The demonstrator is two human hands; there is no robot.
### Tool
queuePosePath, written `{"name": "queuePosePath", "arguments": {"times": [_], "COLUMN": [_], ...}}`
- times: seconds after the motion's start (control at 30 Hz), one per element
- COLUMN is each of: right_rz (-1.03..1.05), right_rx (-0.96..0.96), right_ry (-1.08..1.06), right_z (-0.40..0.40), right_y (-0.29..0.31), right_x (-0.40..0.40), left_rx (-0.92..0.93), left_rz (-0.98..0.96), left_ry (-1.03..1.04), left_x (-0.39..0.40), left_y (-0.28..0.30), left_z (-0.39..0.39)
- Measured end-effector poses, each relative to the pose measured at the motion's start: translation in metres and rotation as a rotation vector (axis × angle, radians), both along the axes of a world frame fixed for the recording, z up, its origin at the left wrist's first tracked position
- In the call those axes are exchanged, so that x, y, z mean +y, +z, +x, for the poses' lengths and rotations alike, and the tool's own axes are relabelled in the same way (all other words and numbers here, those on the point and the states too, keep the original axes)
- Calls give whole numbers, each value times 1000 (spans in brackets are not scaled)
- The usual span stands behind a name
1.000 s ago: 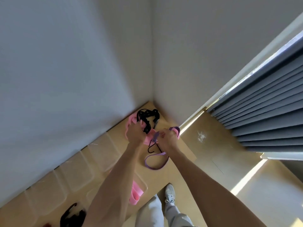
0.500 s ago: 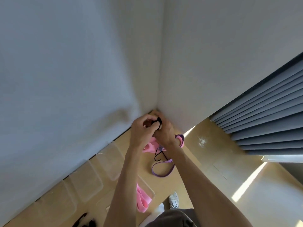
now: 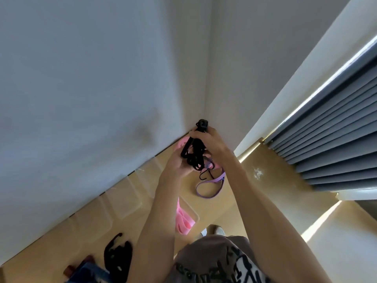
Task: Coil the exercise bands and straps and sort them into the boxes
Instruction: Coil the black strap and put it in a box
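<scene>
Both hands are raised above the far corner of the tan surface (image 3: 230, 203), close to where the two white walls meet, and together they hold a tangled black strap (image 3: 194, 154). The right hand (image 3: 210, 139) is on top, its fingers curled over the upper part of the strap, with a black end piece (image 3: 202, 124) sticking up past the knuckles. The left hand (image 3: 179, 162) is just below, palm turned up, its fingers wrapped under the hanging bundle of black loops. A thin black hook (image 3: 204, 176) dangles from the bottom of the bundle. On the surface beneath the hands lies a purple band (image 3: 212, 189) in a loose open loop, and a pink band (image 3: 180, 144) shows partly behind the hands near the wall. A row of clear plastic boxes (image 3: 122, 201) stands along the left wall. Nearer the person, one clear box (image 3: 193, 211) holds folded pink bands (image 3: 184, 222), half hidden by the left forearm. At the lower left, another black strap bundle (image 3: 117, 254) rests beside something blue that is too blurred to identify. Grey curtains (image 3: 334, 139) hang at the right.
</scene>
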State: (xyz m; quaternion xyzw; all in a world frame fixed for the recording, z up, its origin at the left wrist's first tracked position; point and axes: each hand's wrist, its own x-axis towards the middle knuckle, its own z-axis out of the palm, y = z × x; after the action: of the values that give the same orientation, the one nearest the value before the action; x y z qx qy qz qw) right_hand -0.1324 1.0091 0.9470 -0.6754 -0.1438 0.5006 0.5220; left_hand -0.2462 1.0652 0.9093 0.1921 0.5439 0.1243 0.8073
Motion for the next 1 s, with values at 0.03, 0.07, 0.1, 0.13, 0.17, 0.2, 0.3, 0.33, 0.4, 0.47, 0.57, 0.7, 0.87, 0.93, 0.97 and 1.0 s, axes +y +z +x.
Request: {"name": "queuePosePath", "arguments": {"times": [0.03, 0.07, 0.1, 0.13, 0.17, 0.2, 0.3, 0.33, 0.4, 0.47, 0.57, 0.7, 0.87, 0.93, 0.97, 1.0], "right_rz": [-32, -64, -101, -135, -155, -161, -79, -54, -47, -42, -84, -90, -188, -250, -281, -299], "right_rx": [-92, -194, -276, -314, -301, -252, -42, -12, -30, -30, 20, 96, -49, -80, -103, -105], "right_ry": [-12, -43, -82, -118, -148, -169, -210, -210, -202, -231, -190, -47, 204, 289, 334, 370], "right_z": [-3, -5, -7, -9, -11, -14, -29, -33, -43, -52, -71, -114, -194, -230, -248, -268], "right_y": [-1, -4, -7, -10, -13, -14, -10, -8, -8, -12, -15, -21, -38, -49, -55, -61], "right_x": [-6, -12, -20, -28, -37, -45, -65, -70, -78, -84, -91, -92, -89, -88, -86, -84], "left_rx": [-14, -23, 37, 74, 107, 111, 120, 115, 135, 234, 321, 457, 479, 522, 543, 580], "left_rz": [33, 47, 112, 183, 259, 348, 679, 760, 872, 961, 939, 700, 434, 381, 369, 379], "left_ry": [-17, -15, -49, -89, -108, -126, -320, -404, -540, -516, -275, -100, -75, -15, 10, 17], "left_x": [-4, -8, -12, -18, -22, -28, -57, -69, -89, -105, -126, -130, -131, -136, -138, -139], "left_y": [4, 6, 10, 14, 19, 24, 43, 47, 48, 46, 40, 27, -5, -22, -29, -36], "left_z": [-3, -5, -8, -12, -15, -17, -23, -25, -32, -45, -76, -123, -197, -234, -254, -273]}}
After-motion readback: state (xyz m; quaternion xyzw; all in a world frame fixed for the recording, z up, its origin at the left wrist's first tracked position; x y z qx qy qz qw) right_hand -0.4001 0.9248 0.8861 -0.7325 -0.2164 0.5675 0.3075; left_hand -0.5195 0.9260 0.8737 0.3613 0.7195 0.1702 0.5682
